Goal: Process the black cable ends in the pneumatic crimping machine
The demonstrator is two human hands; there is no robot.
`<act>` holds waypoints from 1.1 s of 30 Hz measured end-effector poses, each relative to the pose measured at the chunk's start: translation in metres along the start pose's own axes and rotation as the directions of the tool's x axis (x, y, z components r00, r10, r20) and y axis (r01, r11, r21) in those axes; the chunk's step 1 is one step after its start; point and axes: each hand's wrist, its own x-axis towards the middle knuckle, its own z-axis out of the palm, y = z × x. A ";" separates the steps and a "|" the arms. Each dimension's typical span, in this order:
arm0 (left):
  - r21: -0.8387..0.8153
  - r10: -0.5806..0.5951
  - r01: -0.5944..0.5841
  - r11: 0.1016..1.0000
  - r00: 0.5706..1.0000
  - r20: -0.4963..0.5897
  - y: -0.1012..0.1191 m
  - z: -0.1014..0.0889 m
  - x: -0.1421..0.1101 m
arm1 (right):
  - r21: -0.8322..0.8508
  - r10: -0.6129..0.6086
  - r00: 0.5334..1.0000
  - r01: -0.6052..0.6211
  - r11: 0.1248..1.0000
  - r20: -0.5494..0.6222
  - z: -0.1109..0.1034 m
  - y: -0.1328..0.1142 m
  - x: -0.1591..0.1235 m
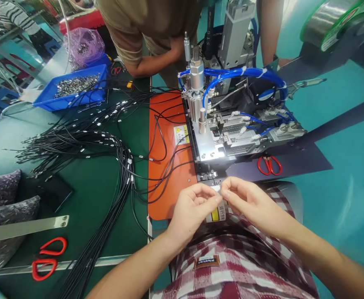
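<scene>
My left hand (pixel 192 207) and my right hand (pixel 247 201) meet in front of me, just below the front of a metal machine (pixel 222 133). Both pinch a small white piece (pixel 217 189) between thumb and fingertips; what it is I cannot make out. The fingers of both hands are curled and closed. A yellow-and-white label (pixel 217 214) shows under my hands. Black cables (pixel 166 166) loop over the orange plate (pixel 166 137) to my left hand's side.
A big bundle of black cables with metal ends (pixel 85 141) lies on the green mat. A blue bin of metal parts (pixel 76 87) stands at the back left. Red-handled scissors (pixel 47 257) lie near left, another pair (pixel 269 165) right of the machine. Another person (pixel 151 37) leans in behind.
</scene>
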 end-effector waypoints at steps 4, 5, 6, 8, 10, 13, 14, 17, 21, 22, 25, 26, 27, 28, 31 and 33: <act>-0.093 -0.039 0.038 0.995 0.999 -0.017 0.003 0.000 0.000 | 0.076 -0.010 1.000 0.011 0.997 -0.023 0.000 0.000 -0.001; -0.120 -0.047 0.045 0.992 0.999 -0.020 0.004 0.001 0.000 | 0.097 -0.009 0.999 0.012 0.995 -0.034 0.001 0.001 -0.001; -0.142 -0.055 0.052 0.988 0.998 -0.023 0.004 0.001 0.000 | 0.117 -0.003 0.999 0.008 0.993 -0.042 0.002 0.003 -0.001; -0.171 -0.068 0.062 0.983 0.997 -0.030 0.005 0.002 0.000 | 0.154 0.019 0.999 -0.012 0.988 -0.043 0.004 0.007 -0.002; -0.191 -0.070 0.063 0.980 0.997 -0.030 0.006 0.002 0.000 | 0.197 0.037 0.999 -0.029 0.980 -0.036 0.006 0.011 -0.001; -0.206 -0.063 0.058 0.977 0.998 -0.016 0.007 0.002 0.000 | 0.250 0.050 0.998 -0.042 0.967 -0.026 0.008 0.014 -0.001; -0.210 -0.062 0.058 0.976 0.998 -0.012 0.007 0.002 -0.001 | 0.255 0.053 0.998 -0.045 0.966 -0.025 0.009 0.014 0.000; -0.209 -0.075 0.073 0.975 0.997 -0.001 0.007 0.001 -0.002 | 0.237 0.059 0.996 -0.044 0.970 -0.060 0.014 0.011 0.000; -0.211 -0.083 0.078 0.974 0.996 -0.015 0.004 0.001 -0.002 | 0.219 0.075 0.982 -0.037 0.975 -0.171 0.031 0.005 0.000; -0.209 -0.080 0.073 0.975 0.996 -0.026 0.004 0.000 -0.002 | 0.215 0.077 0.978 -0.035 0.976 -0.194 0.035 0.005 0.000; -0.190 -0.064 0.053 0.980 0.996 -0.055 0.001 0.000 -0.001 | 0.155 0.057 0.984 -0.031 0.987 -0.166 0.037 0.007 -0.001; -0.181 -0.060 0.049 0.982 0.997 -0.056 0.001 -0.001 0.000 | 0.118 0.047 0.990 -0.031 0.993 -0.134 0.035 0.008 -0.001; -0.171 -0.058 0.048 0.984 0.997 -0.054 0.000 -0.001 -0.001 | 0.079 0.039 0.993 -0.030 0.996 -0.108 0.031 0.009 -0.002; -0.161 -0.058 0.049 0.986 0.997 -0.050 0.000 -0.001 -0.001 | 0.047 0.034 0.994 -0.029 0.998 -0.100 0.026 0.010 -0.003; -0.150 -0.069 0.062 0.987 0.997 -0.041 0.000 -0.002 -0.001 | 0.018 0.012 0.986 -0.009 1.000 -0.164 0.012 0.011 -0.004; -0.157 -0.072 0.065 0.985 0.997 -0.039 0.000 -0.003 -0.001 | 0.046 -0.005 0.983 0.014 0.999 -0.185 0.007 0.009 -0.003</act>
